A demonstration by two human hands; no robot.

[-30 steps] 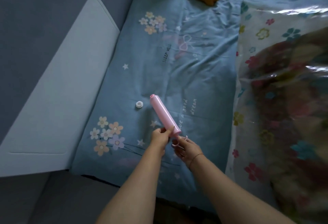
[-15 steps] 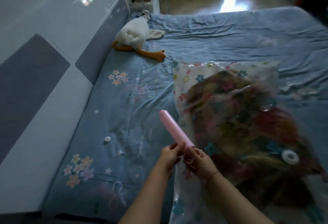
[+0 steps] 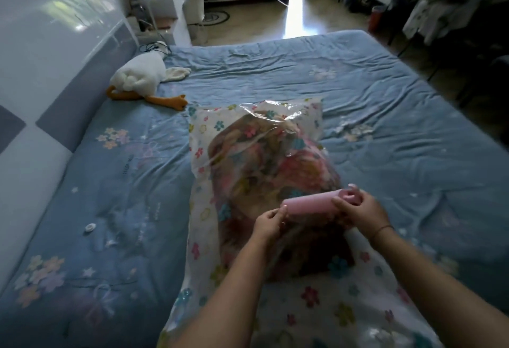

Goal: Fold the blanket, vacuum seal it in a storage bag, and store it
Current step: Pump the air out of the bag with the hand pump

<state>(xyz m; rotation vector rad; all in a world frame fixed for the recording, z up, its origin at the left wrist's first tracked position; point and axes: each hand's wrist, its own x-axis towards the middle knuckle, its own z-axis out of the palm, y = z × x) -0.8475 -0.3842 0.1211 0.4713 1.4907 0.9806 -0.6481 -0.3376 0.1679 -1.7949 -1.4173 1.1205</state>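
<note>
Blanket [image 3: 275, 171] sits bagged on the bed [image 3: 385, 133]; above it I hold the pump [image 3: 311, 204] crosswise, left hand [image 3: 268, 223] and right hand [image 3: 358, 210] closed on its ends. Valve hidden.

A white plush duck [image 3: 143, 76] with orange feet lies on a blue floral bed [image 3: 275, 72] beside the padded headboard [image 3: 41, 94]

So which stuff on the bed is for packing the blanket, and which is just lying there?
For the job: pink hand pump, held by left hand and right hand; flowery storage bag; blanket inside; small white cap.
Just lying about: plush goose.
</note>
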